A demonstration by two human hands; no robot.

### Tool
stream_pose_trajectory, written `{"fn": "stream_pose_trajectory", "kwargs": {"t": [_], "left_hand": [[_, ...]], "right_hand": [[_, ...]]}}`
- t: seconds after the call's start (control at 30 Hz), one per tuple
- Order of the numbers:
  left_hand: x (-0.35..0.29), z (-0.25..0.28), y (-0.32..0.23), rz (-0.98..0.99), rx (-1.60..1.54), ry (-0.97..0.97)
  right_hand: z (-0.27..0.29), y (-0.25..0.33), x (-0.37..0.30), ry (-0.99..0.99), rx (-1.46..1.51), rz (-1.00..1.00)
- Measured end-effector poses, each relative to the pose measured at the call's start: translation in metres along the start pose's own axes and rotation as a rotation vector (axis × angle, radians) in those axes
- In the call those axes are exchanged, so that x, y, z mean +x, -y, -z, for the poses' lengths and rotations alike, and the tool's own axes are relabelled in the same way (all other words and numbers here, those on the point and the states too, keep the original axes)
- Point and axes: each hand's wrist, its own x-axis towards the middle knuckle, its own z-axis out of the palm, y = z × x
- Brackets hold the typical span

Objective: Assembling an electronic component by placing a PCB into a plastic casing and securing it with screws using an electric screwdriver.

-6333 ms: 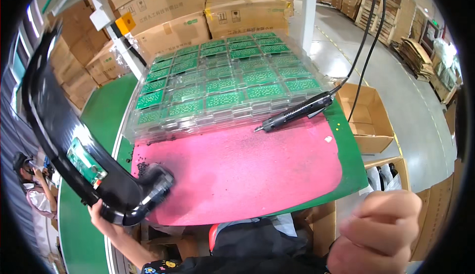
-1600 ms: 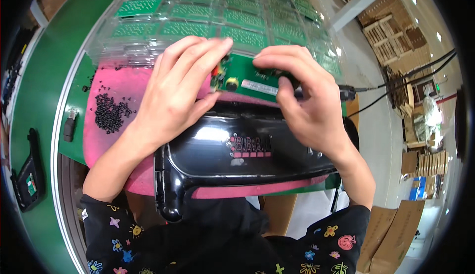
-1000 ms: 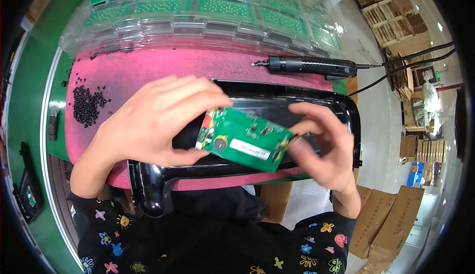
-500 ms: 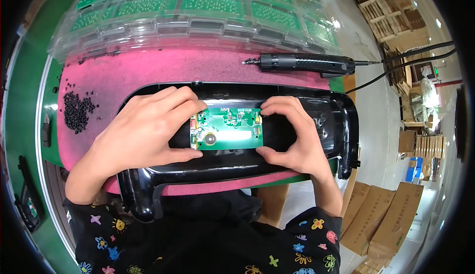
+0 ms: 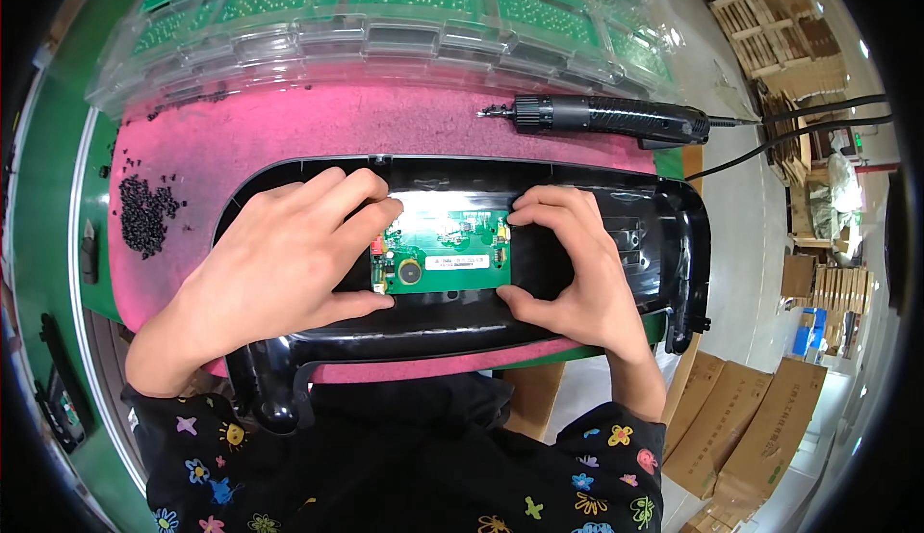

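A green circuit board [image 5: 448, 244] with a white label and a round dark part lies level inside a long black plastic housing [image 5: 481, 331]. My left hand [image 5: 298, 249] grips the board's left end, thumb at the near corner and fingers at the far corner. At the opposite end my right hand [image 5: 570, 261] holds it the same way, thumb and forefinger on the two right corners. The housing's hollow side faces up. Whether the board rests on the housing floor or sits slightly above it, I cannot tell.
A black electric screwdriver [image 5: 606, 119] with cables lies beyond the housing on the pink mat [image 5: 385, 124]. Small black screws [image 5: 146, 215] are heaped at left. Clear plastic trays [image 5: 385, 37] of green boards stand at the back. Cardboard boxes [image 5: 741, 427] are at right.
Both hands keep their grip on the circuit board. The glare on it has shifted, uncovering the white label. The housing and screwdriver appear slightly farther right in view.
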Motion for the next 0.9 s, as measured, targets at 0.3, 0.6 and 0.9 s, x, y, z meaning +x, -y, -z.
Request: {"fn": "stream_pose_trajectory", "kwargs": {"t": [0.3,0.6,0.9], "left_hand": [[-0.001,0.001,0.0,0.003,-0.024,-0.001],[-0.006,0.002,0.002,0.0,-0.02,0.02],[-0.014,0.014,0.011,-0.055,0.022,-0.042]], "right_hand": [[0.003,0.004,0.001,0.037,-0.005,-0.008],[0.002,0.009,0.0,0.052,-0.037,-0.036],[0.009,0.023,0.001,0.091,-0.043,-0.121]]}}
